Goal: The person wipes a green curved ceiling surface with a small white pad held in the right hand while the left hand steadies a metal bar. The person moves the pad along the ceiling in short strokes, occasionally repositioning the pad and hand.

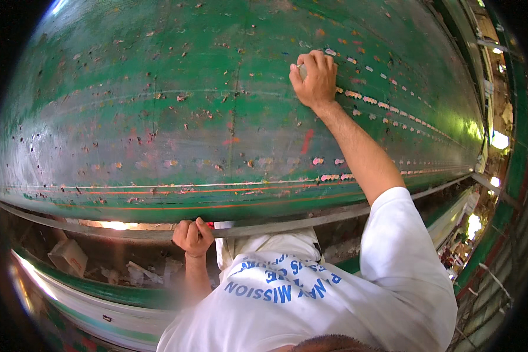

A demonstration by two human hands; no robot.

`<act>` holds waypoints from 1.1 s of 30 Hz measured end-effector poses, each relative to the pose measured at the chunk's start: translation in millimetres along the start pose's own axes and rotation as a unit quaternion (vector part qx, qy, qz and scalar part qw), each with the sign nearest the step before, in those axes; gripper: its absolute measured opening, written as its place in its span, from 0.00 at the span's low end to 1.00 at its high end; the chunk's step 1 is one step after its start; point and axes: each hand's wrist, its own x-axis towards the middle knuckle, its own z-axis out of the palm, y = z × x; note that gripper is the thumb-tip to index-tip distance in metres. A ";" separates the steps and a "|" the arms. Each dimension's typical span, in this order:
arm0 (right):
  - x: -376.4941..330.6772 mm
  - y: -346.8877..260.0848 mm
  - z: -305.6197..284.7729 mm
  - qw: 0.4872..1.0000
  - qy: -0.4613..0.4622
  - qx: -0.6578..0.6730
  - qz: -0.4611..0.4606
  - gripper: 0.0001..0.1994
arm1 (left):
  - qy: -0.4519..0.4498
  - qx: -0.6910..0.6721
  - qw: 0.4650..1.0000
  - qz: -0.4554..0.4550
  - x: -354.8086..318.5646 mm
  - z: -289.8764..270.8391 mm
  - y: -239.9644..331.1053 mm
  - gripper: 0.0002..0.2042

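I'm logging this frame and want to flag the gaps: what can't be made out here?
- Head view: what the right hand pinches against the green table; its fingers cover all but a pale tip.
- Head view: what the left hand grips at the metal rail; the fist hides it.
- Head view: the clutter under the table, dim and small.
- Far right edge: background stretched and overexposed by the fisheye rim.

Down below the table edge, crumpled paper scraps (pixel 136 271) and a pale box (pixel 69 256) lie in the dim gap; bright lamps (pixel 498 139) glare far right.
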 end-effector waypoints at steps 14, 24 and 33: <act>17.0 31.9 -5.7 0.989 0.010 0.058 -0.134 0.11 | 0.012 0.006 1.000 -0.021 -15.3 20.7 74.1 0.19; 63.2 19.9 26.5 0.991 0.031 0.006 -0.131 0.11 | 0.026 -0.026 0.998 -0.043 -28.1 83.4 129.0 0.18; 30.9 99.9 -19.8 0.984 -0.032 0.050 -0.170 0.13 | 0.072 0.003 0.996 -0.047 -23.8 85.8 142.2 0.17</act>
